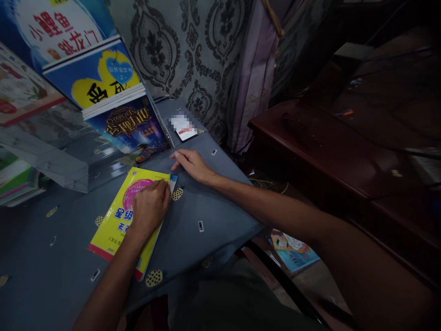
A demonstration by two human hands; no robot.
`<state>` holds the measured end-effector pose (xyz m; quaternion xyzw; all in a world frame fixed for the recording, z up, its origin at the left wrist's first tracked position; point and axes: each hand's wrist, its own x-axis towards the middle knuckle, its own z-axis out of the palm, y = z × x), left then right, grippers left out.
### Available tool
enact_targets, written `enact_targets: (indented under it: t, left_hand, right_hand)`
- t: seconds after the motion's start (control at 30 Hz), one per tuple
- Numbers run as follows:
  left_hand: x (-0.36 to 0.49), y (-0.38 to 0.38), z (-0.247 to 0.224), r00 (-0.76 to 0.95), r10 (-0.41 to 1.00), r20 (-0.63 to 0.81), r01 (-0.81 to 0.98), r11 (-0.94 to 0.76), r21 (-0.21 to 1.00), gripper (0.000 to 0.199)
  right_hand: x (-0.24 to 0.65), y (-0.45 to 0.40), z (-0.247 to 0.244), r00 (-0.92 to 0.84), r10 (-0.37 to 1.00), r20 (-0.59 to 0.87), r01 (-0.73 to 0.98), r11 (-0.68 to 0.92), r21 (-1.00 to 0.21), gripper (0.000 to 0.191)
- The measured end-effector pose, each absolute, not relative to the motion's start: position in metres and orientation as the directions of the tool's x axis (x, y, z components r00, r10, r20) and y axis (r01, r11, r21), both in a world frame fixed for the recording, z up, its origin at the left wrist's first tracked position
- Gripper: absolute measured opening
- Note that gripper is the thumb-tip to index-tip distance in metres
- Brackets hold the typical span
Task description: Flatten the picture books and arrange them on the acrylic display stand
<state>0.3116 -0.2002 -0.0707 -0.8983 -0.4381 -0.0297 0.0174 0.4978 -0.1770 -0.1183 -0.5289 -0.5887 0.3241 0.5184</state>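
Head view: from afar, I see the yellow book (120, 215) lying on the gray table (210, 202), near left. The left hand (150, 205) rests on it, curled; whether it clamps, I cannot tell. Farther right, the right hand (193, 164) has fingers apart, near the dark blue book (129, 131).

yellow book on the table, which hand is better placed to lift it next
Left, most likely: the left hand is on the yellow book, while the right hand is apart from it, just past its top right corner, near the propped-up dark blue book.
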Motion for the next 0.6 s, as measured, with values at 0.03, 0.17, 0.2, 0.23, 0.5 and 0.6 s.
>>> enact_targets:
  t: [0.03,0.17,0.2,0.23,0.5,0.6]
  left_hand:
    - [0.311,-0.2,-0.071,0.616,0.785,0.064,0.787,-0.616,-0.011,0.035]
    - [0.312,-0.201,-0.068,0.616,0.787,0.036,0.788,-0.615,-0.033,0.035]
    - [0.313,-0.201,-0.068,0.616,0.787,0.031,0.788,-0.615,-0.037,0.034]
    - [0.313,-0.202,-0.067,0.615,0.788,0.028,0.788,-0.614,-0.041,0.034]
    - [0.314,-0.206,-0.071,0.607,0.793,0.051,0.795,-0.606,-0.038,0.034]
    - [0.313,-0.206,-0.076,0.609,0.79,0.068,0.793,-0.609,-0.022,0.034]
  right_hand:
    - [0.498,-0.177,-0.118,0.097,0.959,0.268,0.289,0.23,-0.929,0.031]
    - [0.498,-0.177,-0.118,0.095,0.96,0.264,0.285,0.228,-0.931,0.031]
    - [0.499,-0.177,-0.117,0.096,0.96,0.263,0.281,0.228,-0.932,0.031]
    - [0.499,-0.178,-0.117,0.097,0.959,0.264,0.277,0.229,-0.933,0.031]
    - [0.497,-0.19,-0.112,0.013,0.929,0.37,0.393,0.335,-0.856,0.033]
    - [0.498,-0.192,-0.112,-0.115,0.917,0.383,0.55,0.38,-0.744,0.035]
